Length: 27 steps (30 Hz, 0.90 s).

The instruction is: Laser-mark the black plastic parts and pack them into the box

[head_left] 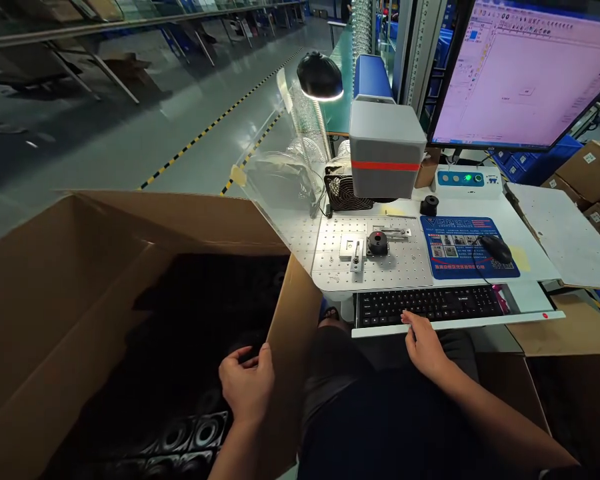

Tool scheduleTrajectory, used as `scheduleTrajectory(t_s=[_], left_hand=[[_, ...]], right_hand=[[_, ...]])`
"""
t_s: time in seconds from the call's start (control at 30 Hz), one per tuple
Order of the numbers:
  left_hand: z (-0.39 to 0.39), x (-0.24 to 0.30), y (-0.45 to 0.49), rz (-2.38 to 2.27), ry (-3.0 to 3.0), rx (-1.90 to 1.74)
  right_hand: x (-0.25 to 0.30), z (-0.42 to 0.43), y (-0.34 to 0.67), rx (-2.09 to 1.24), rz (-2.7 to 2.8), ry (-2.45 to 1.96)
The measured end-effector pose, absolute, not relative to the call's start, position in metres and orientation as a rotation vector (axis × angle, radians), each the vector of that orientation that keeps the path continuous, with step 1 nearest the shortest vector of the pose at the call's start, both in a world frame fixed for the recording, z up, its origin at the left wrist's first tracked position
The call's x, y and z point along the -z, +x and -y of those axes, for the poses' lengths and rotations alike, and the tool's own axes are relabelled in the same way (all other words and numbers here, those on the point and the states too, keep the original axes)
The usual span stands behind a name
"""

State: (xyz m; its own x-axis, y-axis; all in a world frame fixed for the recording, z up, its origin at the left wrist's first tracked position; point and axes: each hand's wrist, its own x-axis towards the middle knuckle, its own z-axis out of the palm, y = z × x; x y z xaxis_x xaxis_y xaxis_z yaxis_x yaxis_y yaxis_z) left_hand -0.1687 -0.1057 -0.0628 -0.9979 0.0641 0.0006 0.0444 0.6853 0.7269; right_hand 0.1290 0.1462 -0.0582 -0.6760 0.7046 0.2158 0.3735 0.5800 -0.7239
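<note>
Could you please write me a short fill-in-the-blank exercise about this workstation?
1. The right hand rests its fingers on the black ____.
2. The left hand is at the open cardboard ____ on the left.
3. The mouse lies on a ____ mat.
Missing words: keyboard; box; blue.

My brown cardboard box (pixel 80 267), black keyboard (pixel 430 305) with white legends, blue mouse mat (pixel 467 247) under a black mouse (pixel 496 249), grey machine head (pixel 386 148) — one red band, floor tape (pixel 215 123) — yellow-and-black stripes
</note>
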Motion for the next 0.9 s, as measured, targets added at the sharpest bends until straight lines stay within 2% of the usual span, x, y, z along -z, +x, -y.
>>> scheduleTrajectory(t_s=[0.43,0.67,0.9], left_hand=[[0.108,0.057,-0.170,-2.831,0.060,-1.197],[0.109,0.050,-0.172,-2.807,0.063,-1.147],[0.110,0.038,-0.172,-2.802,0.077,-1.036]], right_hand=[[0.029,-0.180,0.106,-0.816,2.311,-0.847],[0.009,-0.225,0.043,-0.796,2.259,-0.882],[-0.010,-0.258,-0.036,-0.778,2.296,-1.114]])
